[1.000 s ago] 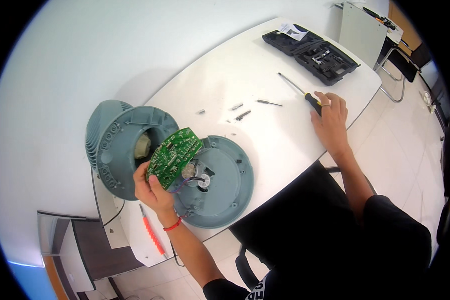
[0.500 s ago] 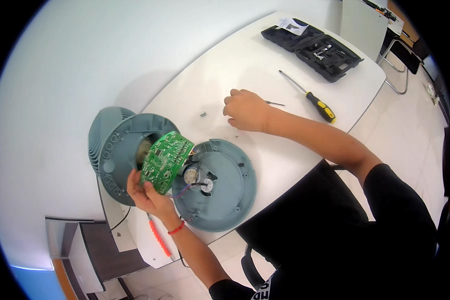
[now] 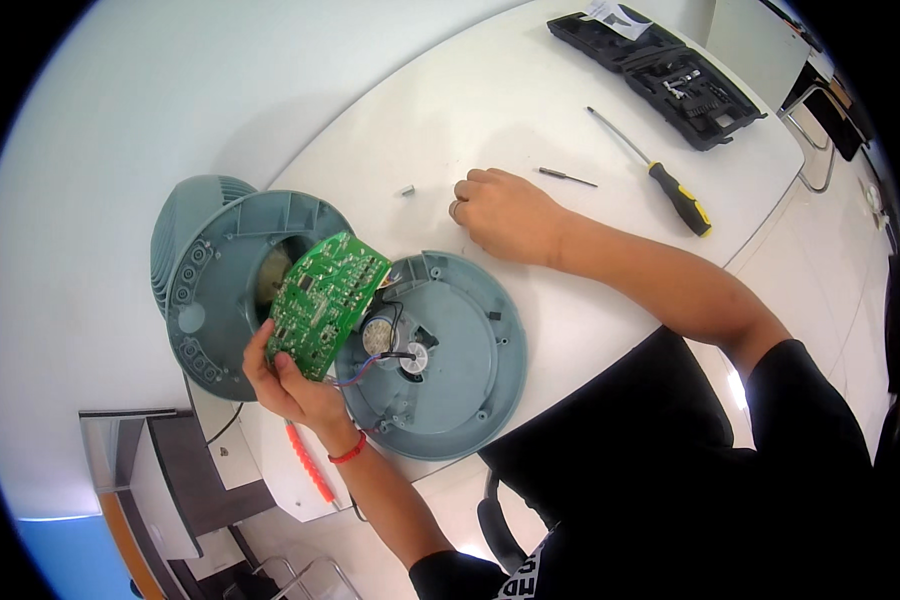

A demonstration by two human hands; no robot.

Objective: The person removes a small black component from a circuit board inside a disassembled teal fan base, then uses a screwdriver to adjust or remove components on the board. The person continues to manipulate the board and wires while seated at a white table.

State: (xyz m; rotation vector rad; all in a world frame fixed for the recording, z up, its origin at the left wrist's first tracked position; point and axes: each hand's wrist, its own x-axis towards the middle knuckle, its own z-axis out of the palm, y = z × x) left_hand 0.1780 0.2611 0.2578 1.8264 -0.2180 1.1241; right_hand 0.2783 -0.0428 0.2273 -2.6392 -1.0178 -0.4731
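My left hand grips a green circuit board by its lower end, tilted over a grey round housing with a ribbed body. Wires run from the board to a grey round plate holding a metal part. My right hand rests on the table with curled fingers; what they hold, if anything, is hidden. Beside it lie a thin dark tool and a small metal piece. A yellow-and-black screwdriver lies farther right, an orange-handled tool below the housing.
An open black tool case with a paper sheet lies at the white table's far right end. A white wall is behind. A tubular-framed chair stands beyond the right end. A black chair is at the near edge.
My right hand has left the screwdriver and moved left onto the small metal pieces, which it now covers. My left hand still holds the board, which is tilted slightly differently.
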